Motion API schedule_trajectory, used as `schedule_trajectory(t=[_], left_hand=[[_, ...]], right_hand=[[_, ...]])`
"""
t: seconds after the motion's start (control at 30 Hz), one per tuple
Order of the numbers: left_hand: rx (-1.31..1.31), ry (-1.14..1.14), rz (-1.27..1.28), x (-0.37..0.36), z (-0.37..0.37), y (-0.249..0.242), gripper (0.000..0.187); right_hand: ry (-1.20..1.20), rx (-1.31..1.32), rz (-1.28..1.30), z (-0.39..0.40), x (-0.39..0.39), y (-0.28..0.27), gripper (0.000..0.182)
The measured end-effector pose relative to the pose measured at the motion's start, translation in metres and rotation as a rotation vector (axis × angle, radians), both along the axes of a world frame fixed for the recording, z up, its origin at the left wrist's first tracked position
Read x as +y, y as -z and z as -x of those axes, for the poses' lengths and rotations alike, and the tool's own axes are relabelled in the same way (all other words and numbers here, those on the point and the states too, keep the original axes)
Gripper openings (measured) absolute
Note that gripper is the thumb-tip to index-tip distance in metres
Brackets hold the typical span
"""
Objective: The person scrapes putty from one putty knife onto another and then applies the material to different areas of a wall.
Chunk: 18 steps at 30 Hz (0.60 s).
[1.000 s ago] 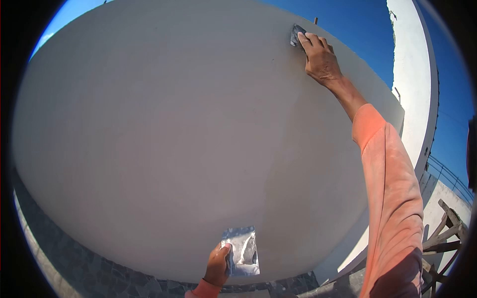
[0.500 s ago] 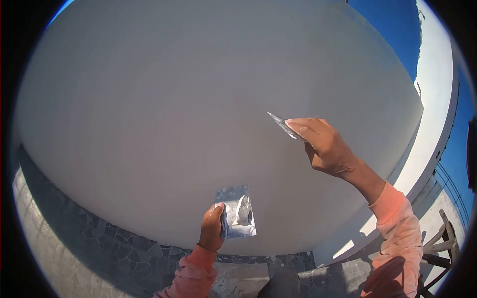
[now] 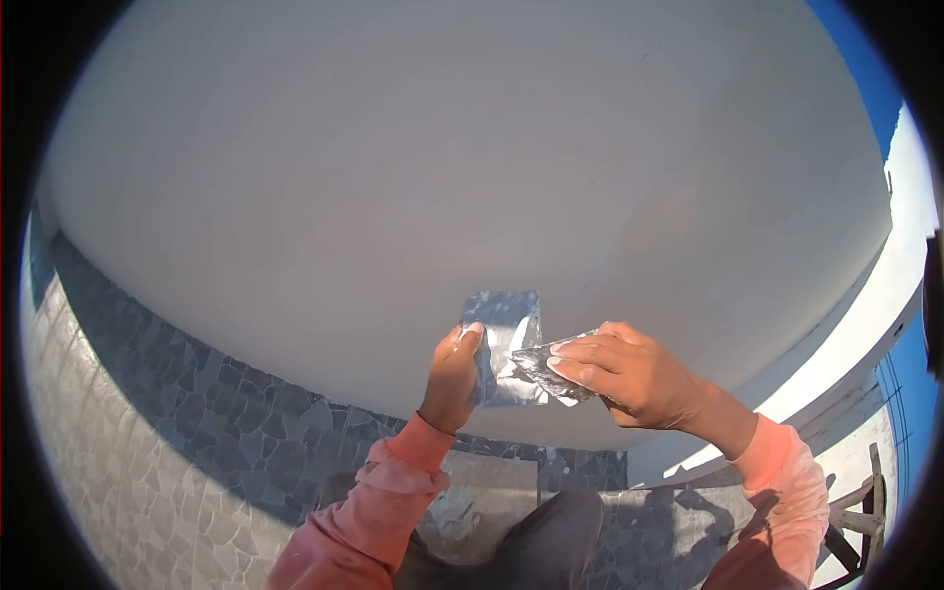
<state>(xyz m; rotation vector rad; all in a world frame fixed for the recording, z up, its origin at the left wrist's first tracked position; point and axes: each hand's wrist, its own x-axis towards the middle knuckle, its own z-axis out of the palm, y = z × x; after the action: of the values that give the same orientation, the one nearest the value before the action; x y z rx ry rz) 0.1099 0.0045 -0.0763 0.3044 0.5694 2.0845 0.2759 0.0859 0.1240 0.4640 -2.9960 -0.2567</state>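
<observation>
My left hand point(image 3: 454, 379) grips a flat, shiny rectangular putty scraper point(image 3: 499, 307) by its left edge, thumb on top. White putty point(image 3: 501, 342) lies on its face. In my right hand point(image 3: 639, 379) is a second metal putty scraper point(image 3: 562, 369), pinched between thumb and fingers, its blade tip overlapping the right side of the first scraper near the putty. White smears mark the fingertips of my right hand. Behind both hands stands a smooth grey wall point(image 3: 374, 187).
Stone-patterned floor tiles point(image 3: 236, 423) run along the wall's foot, partly in shadow. A pale slab point(image 3: 487, 482) lies by my knees. At the lower right stands a wooden frame point(image 3: 865, 516), near a white side wall point(image 3: 910, 187).
My right hand has come down and left from the wall, bringing its scraper onto the left one. My left hand has risen slightly to the right. The view has tilted downward.
</observation>
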Motion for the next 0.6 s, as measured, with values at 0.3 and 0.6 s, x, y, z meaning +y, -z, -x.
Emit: schedule_trajectory(t=[0.3,0.6], left_hand=[[0.291,-0.167,0.177,0.008,-0.003,0.008,0.019],[0.284,-0.137,0.178,0.002,-0.002,-0.001,0.016]], right_hand=[[0.036,-0.134,-0.043,0.003,0.005,0.026,0.046],[0.28,-0.591,0.139,0.029,0.019,0.001,0.056]])
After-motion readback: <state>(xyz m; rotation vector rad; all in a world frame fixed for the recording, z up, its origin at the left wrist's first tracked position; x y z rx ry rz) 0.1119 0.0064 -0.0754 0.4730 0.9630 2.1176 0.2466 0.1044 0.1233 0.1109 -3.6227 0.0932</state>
